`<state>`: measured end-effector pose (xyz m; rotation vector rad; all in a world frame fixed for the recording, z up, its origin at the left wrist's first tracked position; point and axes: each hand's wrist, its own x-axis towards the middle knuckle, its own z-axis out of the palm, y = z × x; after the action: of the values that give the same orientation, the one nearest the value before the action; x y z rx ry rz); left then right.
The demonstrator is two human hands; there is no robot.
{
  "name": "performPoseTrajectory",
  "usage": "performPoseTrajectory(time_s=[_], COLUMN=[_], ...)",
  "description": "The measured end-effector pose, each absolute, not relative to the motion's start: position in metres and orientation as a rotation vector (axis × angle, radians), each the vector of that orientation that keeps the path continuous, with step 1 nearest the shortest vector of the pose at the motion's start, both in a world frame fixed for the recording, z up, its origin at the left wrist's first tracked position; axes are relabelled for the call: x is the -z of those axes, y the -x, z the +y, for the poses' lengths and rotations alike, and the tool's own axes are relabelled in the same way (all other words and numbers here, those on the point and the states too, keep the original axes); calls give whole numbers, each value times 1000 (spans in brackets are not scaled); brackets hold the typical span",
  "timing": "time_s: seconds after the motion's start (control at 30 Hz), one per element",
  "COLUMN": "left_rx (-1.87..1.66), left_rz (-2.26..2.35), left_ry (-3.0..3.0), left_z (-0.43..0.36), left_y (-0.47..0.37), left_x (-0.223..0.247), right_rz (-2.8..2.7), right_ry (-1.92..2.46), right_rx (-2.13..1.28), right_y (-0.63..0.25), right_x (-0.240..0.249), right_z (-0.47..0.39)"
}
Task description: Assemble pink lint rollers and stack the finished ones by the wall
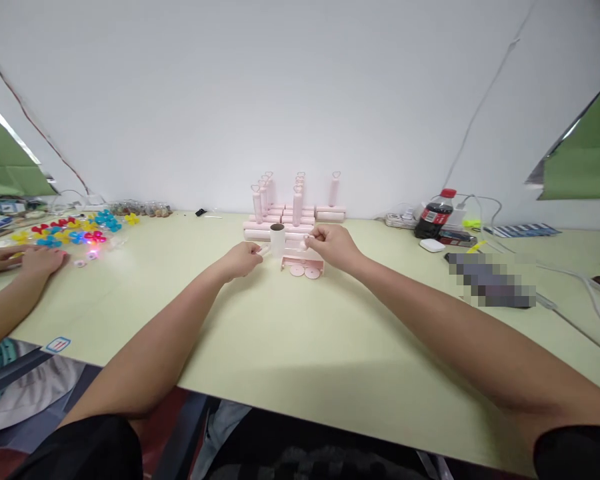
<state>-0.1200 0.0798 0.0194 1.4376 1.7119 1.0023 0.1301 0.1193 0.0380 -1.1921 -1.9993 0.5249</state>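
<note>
My left hand [241, 262] has its fingers pinched beside a white hollow roll [277, 245] that stands upright. Something clear shows at its fingertips, too small to name. My right hand [334, 245] is closed at the fingertips on a small pale piece whose kind I cannot make out. Between the hands, behind the roll, there is a clear, glossy strip or tube, partly hidden. Just in front lies a pink frame-like plastic part [303, 262] with two pink discs [312, 273] by it.
Behind my hands stand several pink sticks [297, 207] with heart-shaped tops, among lying pink-white rolls [330, 215]. A cola bottle [436, 215], white case [432, 245], blurred dark phone-like object [490, 280] and cables are right. Another person's hands [43, 260] rest left near colourful flower-shaped pieces [75, 230].
</note>
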Motion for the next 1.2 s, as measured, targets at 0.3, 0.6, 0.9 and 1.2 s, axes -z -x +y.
performPoseTrajectory(time_s=[0.3, 0.6, 0.9, 1.2], left_rx=[-1311, -1267, -1041, -916], left_rz=[1843, 1805, 1873, 1957], left_ry=[-1784, -1939, -2063, -2000], left_z=[84, 104, 103, 101], left_y=[107, 89, 84, 84], left_x=[-23, 1, 11, 9], right_rz=[-2155, -2209, -2059, -2074], right_ry=[1301, 1337, 1491, 1615], right_rx=[-453, -406, -297, -22], right_y=[-96, -94, -131, -159], right_x=[-35, -29, -38, -78], right_z=[175, 177, 196, 287])
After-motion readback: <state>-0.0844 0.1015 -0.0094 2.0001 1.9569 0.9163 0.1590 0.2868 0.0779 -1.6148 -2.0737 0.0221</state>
